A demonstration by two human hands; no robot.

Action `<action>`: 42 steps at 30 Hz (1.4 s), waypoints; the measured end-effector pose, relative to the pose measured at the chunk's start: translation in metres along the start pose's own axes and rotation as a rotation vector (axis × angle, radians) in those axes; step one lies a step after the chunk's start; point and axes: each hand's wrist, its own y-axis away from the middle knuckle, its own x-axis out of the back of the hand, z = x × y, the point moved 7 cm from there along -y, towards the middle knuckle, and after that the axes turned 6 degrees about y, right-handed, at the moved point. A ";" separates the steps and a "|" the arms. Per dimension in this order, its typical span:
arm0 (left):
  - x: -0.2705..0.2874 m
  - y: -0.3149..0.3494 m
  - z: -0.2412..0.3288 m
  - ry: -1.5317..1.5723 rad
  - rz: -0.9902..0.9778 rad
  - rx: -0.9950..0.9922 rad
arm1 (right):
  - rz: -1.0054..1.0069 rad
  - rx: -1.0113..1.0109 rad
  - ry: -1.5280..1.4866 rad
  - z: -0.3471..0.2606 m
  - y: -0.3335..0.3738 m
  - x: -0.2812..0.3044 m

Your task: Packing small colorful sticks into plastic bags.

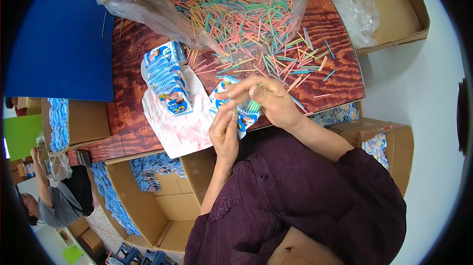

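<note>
Close to the table's front edge, my two hands meet around a small blue-and-white packet (250,118). My left hand (225,134) is closed at its near-left side, thumb and fingers pressed together. From the right, my right hand (276,105) curls over the packet, its fingertips reaching the left fingers. Several green sticks (254,105) show under the right palm; whether they are inside the packet is unclear. More blue-and-white packaging (221,87) lies just beyond my fingers. To the left, a stack of flat packets (167,80) rests on a pink-stained white cloth (172,134).
A plastic bag (143,6) spills a heap of coloured sticks (236,13) across the red wood-patterned table (130,112). Cardboard boxes (138,201) with packets stand below; another box (399,13) is at far right. At left, a person (61,201) works beyond a blue panel (59,33).
</note>
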 end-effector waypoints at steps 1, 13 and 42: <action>0.000 0.000 0.002 0.001 -0.002 0.000 | -0.020 -0.027 -0.010 0.003 0.001 -0.001; 0.013 -0.013 0.024 0.082 0.182 -0.284 | -0.002 -0.133 1.053 -0.028 0.003 -0.011; 0.086 -0.040 0.039 -0.842 0.722 -0.527 | 0.016 -0.150 1.124 0.055 0.028 0.029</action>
